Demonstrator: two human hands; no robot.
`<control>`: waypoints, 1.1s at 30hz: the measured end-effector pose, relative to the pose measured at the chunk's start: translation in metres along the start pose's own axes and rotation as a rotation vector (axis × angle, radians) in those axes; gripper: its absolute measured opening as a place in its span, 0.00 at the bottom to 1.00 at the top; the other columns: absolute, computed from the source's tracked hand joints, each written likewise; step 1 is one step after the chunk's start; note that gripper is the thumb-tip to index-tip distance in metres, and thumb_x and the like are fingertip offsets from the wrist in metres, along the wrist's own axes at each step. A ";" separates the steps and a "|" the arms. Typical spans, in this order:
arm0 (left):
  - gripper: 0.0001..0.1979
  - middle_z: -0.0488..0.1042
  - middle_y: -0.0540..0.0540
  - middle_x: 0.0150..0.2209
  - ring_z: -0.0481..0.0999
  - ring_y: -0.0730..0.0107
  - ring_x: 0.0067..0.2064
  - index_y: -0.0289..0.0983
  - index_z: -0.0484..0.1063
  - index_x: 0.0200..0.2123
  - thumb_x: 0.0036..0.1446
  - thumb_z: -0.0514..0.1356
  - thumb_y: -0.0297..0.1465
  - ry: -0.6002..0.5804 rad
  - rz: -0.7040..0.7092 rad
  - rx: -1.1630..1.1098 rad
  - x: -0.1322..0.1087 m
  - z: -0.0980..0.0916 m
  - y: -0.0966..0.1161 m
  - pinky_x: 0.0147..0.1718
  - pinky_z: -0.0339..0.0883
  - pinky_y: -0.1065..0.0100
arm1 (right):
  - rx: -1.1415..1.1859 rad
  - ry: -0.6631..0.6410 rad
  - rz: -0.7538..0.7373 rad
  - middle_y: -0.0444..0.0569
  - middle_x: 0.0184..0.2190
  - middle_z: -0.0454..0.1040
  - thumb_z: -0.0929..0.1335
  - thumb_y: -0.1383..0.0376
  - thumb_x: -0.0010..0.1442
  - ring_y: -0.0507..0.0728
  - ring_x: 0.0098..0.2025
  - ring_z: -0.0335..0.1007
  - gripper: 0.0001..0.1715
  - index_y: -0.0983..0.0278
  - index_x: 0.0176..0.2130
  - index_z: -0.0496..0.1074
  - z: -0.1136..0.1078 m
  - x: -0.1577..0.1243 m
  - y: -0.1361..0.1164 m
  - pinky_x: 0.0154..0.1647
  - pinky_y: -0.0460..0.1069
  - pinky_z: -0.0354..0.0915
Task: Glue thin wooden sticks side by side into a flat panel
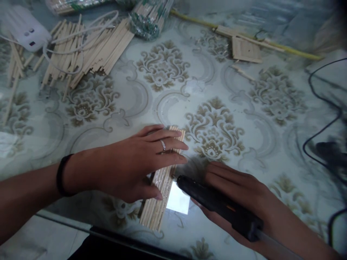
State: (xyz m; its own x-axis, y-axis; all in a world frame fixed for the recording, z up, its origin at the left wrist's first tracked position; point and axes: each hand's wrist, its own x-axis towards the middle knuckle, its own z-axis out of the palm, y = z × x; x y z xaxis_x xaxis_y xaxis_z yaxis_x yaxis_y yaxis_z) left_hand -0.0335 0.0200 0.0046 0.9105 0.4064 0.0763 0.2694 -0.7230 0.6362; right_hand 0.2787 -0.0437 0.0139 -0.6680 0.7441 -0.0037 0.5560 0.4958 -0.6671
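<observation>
One left hand (130, 159) splayed on joined sticks (154, 212), lower centre, my right hand (241, 186) clasping a glue gun (217, 202)

- white power block (28, 29), upper left, dark openings in its face
- white cable (117, 15) looping over loose wooden sticks (111, 48)
- plastic-wrapped stick bundle (150, 18) beside them
- yellow strip (300, 53) near a small square wooden panel (246, 49)
- glass-topped table (169, 108), floral scrollwork showing
</observation>
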 end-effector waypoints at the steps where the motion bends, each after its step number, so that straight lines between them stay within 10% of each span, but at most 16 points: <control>1: 0.34 0.76 0.30 0.77 0.61 0.32 0.86 0.36 0.73 0.72 0.68 0.76 0.39 0.002 0.000 0.000 0.000 0.000 0.000 0.85 0.52 0.32 | -0.001 -0.006 0.002 0.45 0.32 0.79 0.71 0.71 0.71 0.60 0.32 0.78 0.10 0.55 0.39 0.74 0.000 0.001 0.000 0.32 0.54 0.72; 33: 0.39 0.73 0.30 0.79 0.59 0.33 0.87 0.33 0.70 0.76 0.71 0.74 0.44 -0.004 0.000 0.009 -0.002 0.002 -0.002 0.87 0.48 0.33 | 0.061 0.136 0.017 0.44 0.33 0.78 0.72 0.64 0.78 0.59 0.32 0.78 0.09 0.54 0.41 0.75 0.006 -0.004 0.002 0.31 0.53 0.73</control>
State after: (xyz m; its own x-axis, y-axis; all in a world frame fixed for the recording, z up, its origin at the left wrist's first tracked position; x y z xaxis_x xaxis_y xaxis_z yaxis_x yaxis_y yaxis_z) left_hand -0.0349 0.0195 0.0016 0.9119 0.4038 0.0733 0.2719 -0.7281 0.6293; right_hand 0.2795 -0.0479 0.0085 -0.5832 0.8081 0.0829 0.5330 0.4576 -0.7117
